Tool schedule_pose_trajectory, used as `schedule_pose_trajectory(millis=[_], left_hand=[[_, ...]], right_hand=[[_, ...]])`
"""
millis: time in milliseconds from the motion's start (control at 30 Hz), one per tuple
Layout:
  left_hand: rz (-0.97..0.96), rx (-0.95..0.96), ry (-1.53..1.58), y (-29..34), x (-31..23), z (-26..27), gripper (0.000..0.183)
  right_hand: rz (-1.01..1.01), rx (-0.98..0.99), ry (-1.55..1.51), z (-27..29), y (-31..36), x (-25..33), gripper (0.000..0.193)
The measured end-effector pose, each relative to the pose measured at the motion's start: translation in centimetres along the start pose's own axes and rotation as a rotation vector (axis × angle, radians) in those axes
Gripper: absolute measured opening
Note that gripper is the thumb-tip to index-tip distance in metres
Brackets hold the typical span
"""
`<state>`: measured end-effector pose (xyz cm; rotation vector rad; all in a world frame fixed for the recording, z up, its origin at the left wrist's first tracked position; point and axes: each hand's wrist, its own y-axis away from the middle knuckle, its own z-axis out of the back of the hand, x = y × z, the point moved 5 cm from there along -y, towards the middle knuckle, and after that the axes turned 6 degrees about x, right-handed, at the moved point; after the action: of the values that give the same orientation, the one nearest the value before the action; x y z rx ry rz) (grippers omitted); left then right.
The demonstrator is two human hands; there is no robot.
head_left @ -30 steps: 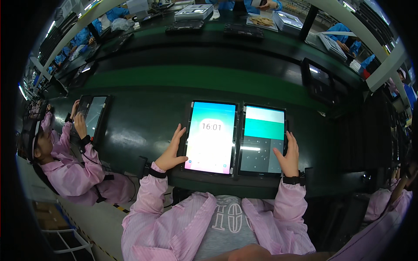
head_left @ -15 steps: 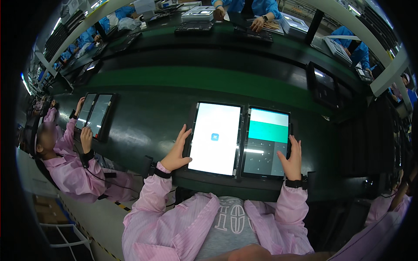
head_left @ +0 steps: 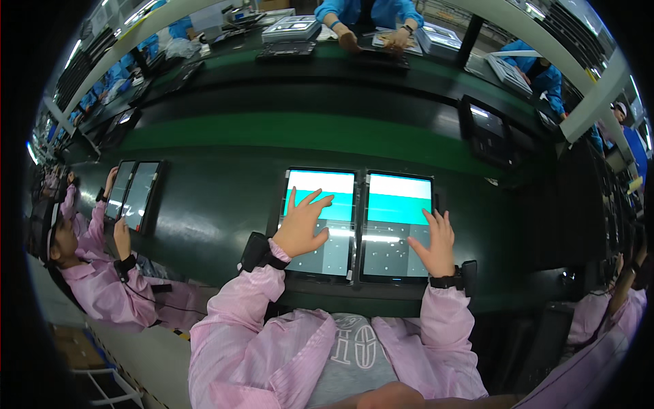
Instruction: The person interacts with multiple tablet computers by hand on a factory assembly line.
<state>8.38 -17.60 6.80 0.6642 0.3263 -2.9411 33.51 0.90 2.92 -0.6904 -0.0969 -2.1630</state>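
Two tablets lie side by side in front of me in a dark tray. The left tablet (head_left: 334, 255) and the right tablet (head_left: 390, 249) both show a white band, a teal band and a dark grey keypad. Over the left tablet's screen is my left hand (head_left: 302, 221), fingers spread; whether a fingertip touches the glass I cannot tell. My right hand (head_left: 438, 242) rests along the right edge of the right tablet, open, with its thumb over the screen. Neither hand holds anything. Each wrist wears a black band with a dark box.
Left of me, a person in pink (head_left: 102, 273) handles another pair of tablets (head_left: 129, 194) on the dark green bench (head_left: 211, 204). Across a conveyor, a person in blue (head_left: 375, 13) works beside stacked white trays (head_left: 289, 28). A dark tray (head_left: 487, 133) sits at the far right.
My left hand has moved from the left tablet's edge to over its screen. That screen has gone from white with a small icon to the keypad. My right hand stays beside its tablet.
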Motion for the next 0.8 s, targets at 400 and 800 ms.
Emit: schedule_pose_trajectory(millis=[400,800], left_hand=[[-0.091,-0.030,-0.043,-1.0,-1.6,-0.5,0.064],[-0.103,-0.003,0.018,-1.0,-1.2,-1.4,0.064]], right_hand=[[-0.089,0.049,0.067,-0.2,-0.5,-0.4,0.076],[-0.109,-0.011,-0.020,-0.5,-0.3,-1.0,0.074]])
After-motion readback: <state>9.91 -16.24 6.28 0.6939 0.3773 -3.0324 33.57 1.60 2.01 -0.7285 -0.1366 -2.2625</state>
